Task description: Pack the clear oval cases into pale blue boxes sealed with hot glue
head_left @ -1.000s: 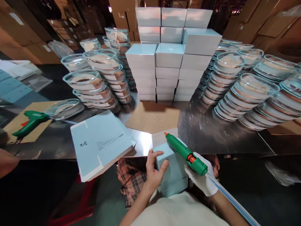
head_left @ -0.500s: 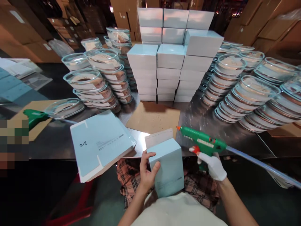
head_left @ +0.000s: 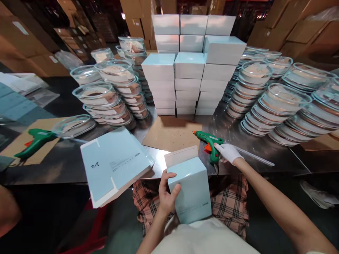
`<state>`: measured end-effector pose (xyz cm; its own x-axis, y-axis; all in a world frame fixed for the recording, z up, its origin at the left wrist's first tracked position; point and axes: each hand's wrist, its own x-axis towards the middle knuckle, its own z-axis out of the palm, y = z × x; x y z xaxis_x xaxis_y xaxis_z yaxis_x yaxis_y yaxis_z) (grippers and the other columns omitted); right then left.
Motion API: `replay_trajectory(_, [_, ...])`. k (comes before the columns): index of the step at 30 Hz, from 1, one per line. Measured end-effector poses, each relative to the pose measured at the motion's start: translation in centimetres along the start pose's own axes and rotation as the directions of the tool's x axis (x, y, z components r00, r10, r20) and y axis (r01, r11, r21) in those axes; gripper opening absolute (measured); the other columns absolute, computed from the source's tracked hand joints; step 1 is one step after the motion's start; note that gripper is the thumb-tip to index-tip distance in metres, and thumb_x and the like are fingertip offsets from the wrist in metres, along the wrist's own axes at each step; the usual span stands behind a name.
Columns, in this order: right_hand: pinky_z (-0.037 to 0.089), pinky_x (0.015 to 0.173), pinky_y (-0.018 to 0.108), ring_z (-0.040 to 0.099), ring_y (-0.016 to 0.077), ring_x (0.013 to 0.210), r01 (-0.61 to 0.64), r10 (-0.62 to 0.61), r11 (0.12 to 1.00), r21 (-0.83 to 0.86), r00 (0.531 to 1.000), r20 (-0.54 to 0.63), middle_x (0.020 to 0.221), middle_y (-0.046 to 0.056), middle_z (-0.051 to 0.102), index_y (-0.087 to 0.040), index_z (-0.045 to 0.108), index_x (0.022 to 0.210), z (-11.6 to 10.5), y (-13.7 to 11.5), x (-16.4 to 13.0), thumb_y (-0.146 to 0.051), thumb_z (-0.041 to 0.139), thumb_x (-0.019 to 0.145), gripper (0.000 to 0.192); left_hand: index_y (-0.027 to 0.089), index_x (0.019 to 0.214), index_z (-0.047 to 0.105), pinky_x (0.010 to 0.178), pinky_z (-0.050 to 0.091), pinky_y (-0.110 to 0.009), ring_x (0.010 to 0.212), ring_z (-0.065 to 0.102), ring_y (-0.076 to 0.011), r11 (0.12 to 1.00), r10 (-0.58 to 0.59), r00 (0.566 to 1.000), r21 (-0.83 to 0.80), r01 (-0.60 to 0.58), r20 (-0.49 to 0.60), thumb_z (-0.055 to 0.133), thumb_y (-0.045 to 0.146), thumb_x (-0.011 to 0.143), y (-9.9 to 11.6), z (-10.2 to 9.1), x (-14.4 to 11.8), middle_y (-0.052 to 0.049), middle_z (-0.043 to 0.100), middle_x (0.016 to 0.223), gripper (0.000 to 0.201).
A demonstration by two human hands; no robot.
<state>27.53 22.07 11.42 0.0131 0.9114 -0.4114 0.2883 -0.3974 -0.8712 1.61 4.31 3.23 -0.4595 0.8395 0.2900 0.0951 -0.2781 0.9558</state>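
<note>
Blue box [head_left: 192,192]: light, thin card, likely dents; left hand [head_left: 166,195] fingers wrapped on its side edge. Right hand [head_left: 227,152], beside box, closed around glue gun [head_left: 209,141].

Packing floor in a warehouse: steel worktable [head_left: 265,151], stacked pale-blue boxes [head_left: 190,70], piled glass bowls [head_left: 272,102], cardboard cartons [head_left: 291,24] behind.
</note>
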Motion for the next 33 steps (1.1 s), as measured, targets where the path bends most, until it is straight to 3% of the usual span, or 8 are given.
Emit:
replay_trajectory(4, [0.055,0.086,0.031,0.073,0.0256,0.100,0.176,-0.178,0.984,0.034,0.979,0.099,0.104,0.008,0.080,-0.018,0.076,0.099,1.7,0.1,-3.7,-0.047,0.084,0.073,0.040,0.022,0.093,0.072,0.097,0.049,-0.039,0.104,0.066,-0.0274,0.997,-0.035,0.997,-0.072,0.040,0.075,0.081,0.060,0.077,0.2,0.5,0.2,-0.006,0.069,0.099,0.042])
replay_trajectory(7, [0.057,0.085,0.035,0.073,0.0258,0.094,0.110,-0.176,0.977,0.184,0.903,0.393,0.106,0.009,0.079,-0.015,0.076,0.110,4.0,0.8,-5.6,-0.047,0.087,0.068,0.054,0.022,0.092,0.070,0.101,0.047,-0.042,0.120,0.063,-0.0333,0.986,-0.092,0.987,-0.126,0.109,0.132,0.082,0.061,0.074,0.6,1.1,-0.1,-0.011,0.069,0.118,0.045])
replay_trajectory(10, [0.056,0.088,0.038,0.072,0.0263,0.095,0.151,-0.251,0.953,0.261,0.878,0.408,0.105,0.009,0.078,-0.015,0.076,0.110,4.1,1.6,-6.2,-0.054,0.087,0.071,0.056,0.023,0.101,0.064,0.098,0.051,-0.043,0.125,0.063,-0.0359,0.952,-0.196,0.971,-0.209,0.222,0.137,0.083,0.061,0.074,1.1,1.7,-0.2,-0.016,0.063,0.135,0.051])
replay_trajectory(16, [0.048,0.109,0.047,0.062,0.0305,0.126,0.632,-0.584,0.753,0.186,0.511,0.631,0.135,0.015,0.066,-0.021,0.069,0.126,1.4,2.3,-6.8,-0.072,0.080,0.076,0.072,0.039,0.130,0.045,0.100,0.052,-0.048,0.119,0.069,-0.0293,0.902,-0.089,0.983,-0.406,0.149,0.163,0.078,0.050,0.086,0.8,1.8,0.5,-0.003,0.065,0.117,0.056])
replay_trajectory(23, [0.045,0.115,0.048,0.058,0.0260,0.135,0.837,-0.659,0.533,0.125,0.318,0.681,0.145,0.014,0.061,-0.026,0.071,0.135,2.4,1.8,-6.9,-0.042,0.062,0.102,0.038,0.024,0.091,0.068,0.096,0.052,-0.042,0.115,0.068,-0.0294,0.952,-0.009,0.971,-0.295,0.081,0.240,0.076,0.051,0.088,0.5,1.3,0.8,-0.006,0.060,0.112,0.029])
replay_trajectory(27, [0.034,0.124,0.052,0.045,0.0273,0.150,0.790,-0.616,0.606,0.092,0.393,0.683,0.163,0.013,0.046,-0.030,0.066,0.142,2.0,2.6,-6.8,-0.046,0.059,0.104,0.043,0.023,0.089,0.069,0.095,0.052,-0.042,0.113,0.068,-0.0293,0.951,-0.048,0.977,-0.290,0.109,0.209,0.079,0.050,0.086,0.8,1.8,0.7,-0.006,0.060,0.110,0.029])
replay_trajectory(30, [0.036,0.122,0.052,0.043,0.0312,0.151,0.675,-0.643,0.729,0.113,0.620,0.449,0.167,0.014,0.039,-0.032,0.053,0.153,1.0,4.9,-7.6,-0.067,0.072,0.088,0.077,0.023,0.087,0.069,0.098,0.051,-0.043,0.113,0.069,-0.0297,0.962,-0.022,0.988,-0.266,0.063,0.153,0.079,0.049,0.085,1.3,1.3,1.2,-0.006,0.062,0.108,0.029])
replay_trajectory(33, [0.058,0.095,0.040,0.069,0.0284,0.115,0.441,-0.469,0.883,0.160,0.817,0.334,0.134,0.015,0.067,-0.025,0.067,0.134,0.1,8.0,-9.6,-0.082,0.071,0.077,0.080,0.023,0.088,0.068,0.102,0.049,-0.043,0.117,0.068,-0.0294,0.969,-0.003,1.000,-0.248,0.000,-0.013,0.080,0.045,0.085,1.7,0.3,2.2,-0.004,0.065,0.113,0.026])
